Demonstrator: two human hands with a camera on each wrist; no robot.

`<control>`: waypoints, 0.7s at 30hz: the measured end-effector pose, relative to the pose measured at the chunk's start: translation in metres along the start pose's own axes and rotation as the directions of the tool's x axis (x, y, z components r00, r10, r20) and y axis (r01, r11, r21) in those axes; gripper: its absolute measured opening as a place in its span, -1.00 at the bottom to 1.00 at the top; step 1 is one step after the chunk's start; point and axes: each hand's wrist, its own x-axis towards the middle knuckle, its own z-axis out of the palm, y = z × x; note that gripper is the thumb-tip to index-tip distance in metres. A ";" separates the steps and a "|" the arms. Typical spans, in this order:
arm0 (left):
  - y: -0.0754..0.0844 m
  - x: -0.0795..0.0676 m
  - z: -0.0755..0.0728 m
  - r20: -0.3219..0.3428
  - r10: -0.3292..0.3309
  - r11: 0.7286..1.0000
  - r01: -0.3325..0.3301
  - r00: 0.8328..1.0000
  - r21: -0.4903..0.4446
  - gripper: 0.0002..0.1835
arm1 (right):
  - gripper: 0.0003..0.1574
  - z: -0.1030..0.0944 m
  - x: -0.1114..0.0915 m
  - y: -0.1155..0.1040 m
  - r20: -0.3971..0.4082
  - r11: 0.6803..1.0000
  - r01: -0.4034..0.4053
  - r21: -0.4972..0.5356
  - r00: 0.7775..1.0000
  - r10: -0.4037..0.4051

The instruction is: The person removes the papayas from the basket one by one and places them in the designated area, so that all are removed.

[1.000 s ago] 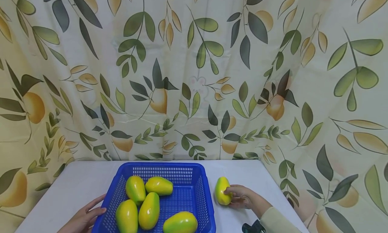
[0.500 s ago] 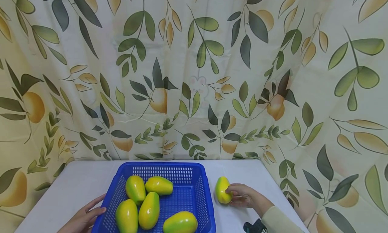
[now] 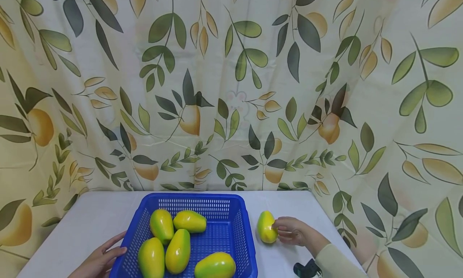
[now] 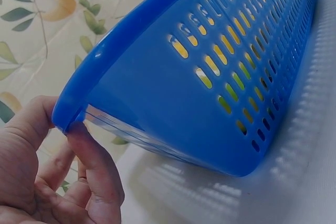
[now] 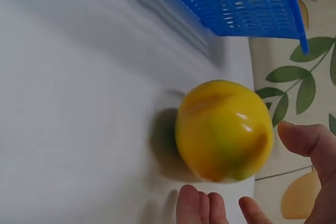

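Note:
A blue plastic basket [image 3: 195, 197] with slotted walls holds several yellow-green mangoes [image 3: 178, 252]. At its left side my left hand [image 3: 101, 257] grips the rim; in the left wrist view thumb and forefinger pinch the basket's rim [image 4: 79, 85] at a corner. Another mango [image 3: 266, 227] lies on the white table to the right of the basket. Beside that mango is my right hand [image 3: 292, 231], fingers extended. The right wrist view shows the thumb and fingertips [image 5: 188, 203] spread around the mango [image 5: 226, 129], with small gaps between them and its skin.
A white cloth covers the table [image 3: 105, 213]. Behind it hangs a curtain [image 3: 224, 89] printed with leaves and fruit. A small black device [image 3: 306, 269] sits by the right wrist at the bottom of the head view.
My right hand has loosened from the mango and drawn slightly to the right, while the mango stays on the table. The left hand and basket have not moved.

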 end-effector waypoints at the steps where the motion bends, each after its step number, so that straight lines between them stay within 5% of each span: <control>1: 0.000 0.000 0.000 -0.001 -0.001 1.000 0.001 1.000 0.002 -0.04 | -0.05 -0.001 -0.002 -0.002 -0.001 1.000 0.006 -0.005 1.000 -0.006; 21: -0.001 -0.004 0.000 0.050 0.015 0.997 -0.011 0.999 -0.079 -0.09 | -0.03 0.001 -0.039 -0.036 0.070 0.974 0.171 -0.148 0.984 -0.162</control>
